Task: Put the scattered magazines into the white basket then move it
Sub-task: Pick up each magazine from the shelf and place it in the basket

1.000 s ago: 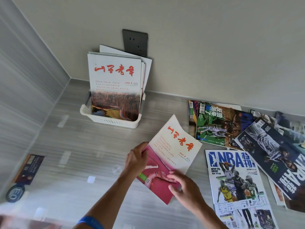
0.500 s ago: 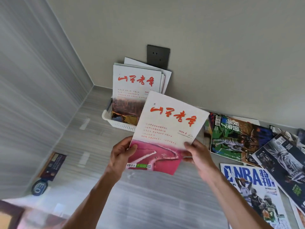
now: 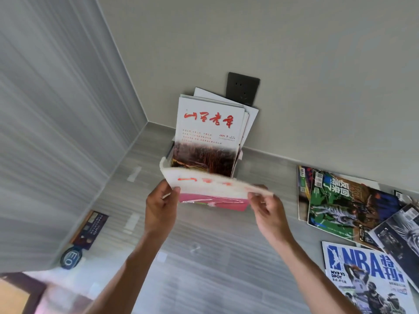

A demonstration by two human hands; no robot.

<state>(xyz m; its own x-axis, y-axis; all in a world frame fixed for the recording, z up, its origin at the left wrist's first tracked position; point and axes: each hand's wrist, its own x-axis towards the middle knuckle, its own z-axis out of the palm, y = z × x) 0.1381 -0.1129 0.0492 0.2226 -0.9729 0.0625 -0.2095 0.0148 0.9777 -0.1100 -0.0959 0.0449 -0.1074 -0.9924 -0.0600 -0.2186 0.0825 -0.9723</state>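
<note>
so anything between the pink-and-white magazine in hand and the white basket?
Nothing separate. Pink-and-white magazine, held by left hand and right hand, hangs right before the white plastic basket. Upright magazines already fill its back.

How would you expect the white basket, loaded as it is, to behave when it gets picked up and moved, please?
The white basket looks low, while the upright magazines stand far above its rim, so it is probably top-heavy and apt to tip. They lean back toward the wall, so they may flop once moved. The stack likely adds noticeable weight.
</note>
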